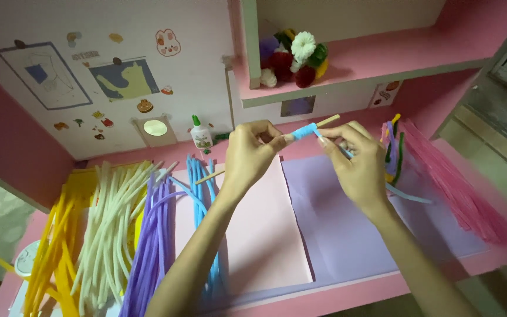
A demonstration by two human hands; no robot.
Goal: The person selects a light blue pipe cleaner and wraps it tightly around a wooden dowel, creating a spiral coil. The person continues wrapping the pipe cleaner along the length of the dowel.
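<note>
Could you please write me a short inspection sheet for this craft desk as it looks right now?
Surface: pink desk with pink sheet and lilac sheet.
Job's things: thin wooden stick, light blue pipe cleaner coiled around it.
Clutter: yellow, white, purple, blue and pink pipe-cleaner bundles; glue bottle.
Hands: left hand pinches stick; right hand holds pipe cleaner.
Cables: nothing seen.
Surroundings: stickered wall; shelf with pompom flowers.

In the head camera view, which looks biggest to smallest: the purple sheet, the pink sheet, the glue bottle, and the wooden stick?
1. Purple sheet and pink sheet: look alike, and arms cover parts of both, so unranked.
2. Wooden stick, partly hidden by the hands.
3. Glue bottle, though it stands farther away.
</note>
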